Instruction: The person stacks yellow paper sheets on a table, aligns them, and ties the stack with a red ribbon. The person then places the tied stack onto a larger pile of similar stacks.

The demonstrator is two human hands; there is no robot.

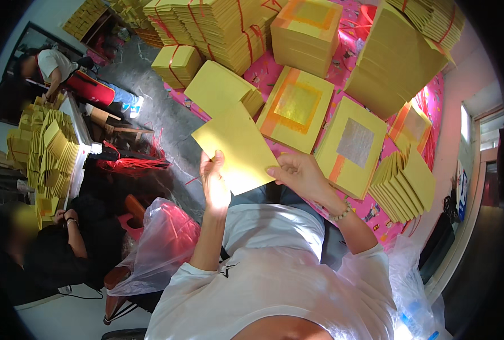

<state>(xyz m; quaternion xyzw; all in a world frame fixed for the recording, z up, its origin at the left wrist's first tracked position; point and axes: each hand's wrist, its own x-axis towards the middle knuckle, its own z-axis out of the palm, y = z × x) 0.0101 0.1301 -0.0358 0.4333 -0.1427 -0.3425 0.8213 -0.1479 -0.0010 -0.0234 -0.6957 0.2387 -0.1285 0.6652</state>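
Note:
Both hands hold a plain yellow paper sheet point(238, 144) tilted in front of me, bright light falling on its lower part. My left hand point(213, 177) grips the left edge, thumb on top. At the right corner, my right hand point(296, 174) pinches the paper between thumb and fingers; a beaded bracelet circles that wrist. Just beyond the sheet sits a stack of plain yellow paper point(218, 88). Beside it lie a stack with a gold square on an orange patch point(297, 105) and another with a silver square point(354, 141).
A pink patterned cloth point(371, 212) covers the table. Fanned yellow paper point(402, 187) lies at right; tall tied bundles point(218, 28) stand behind. A clear plastic bag point(164, 241) is at my left. Two other people, one standing point(56, 65) and one seated point(54, 243), are by the left table.

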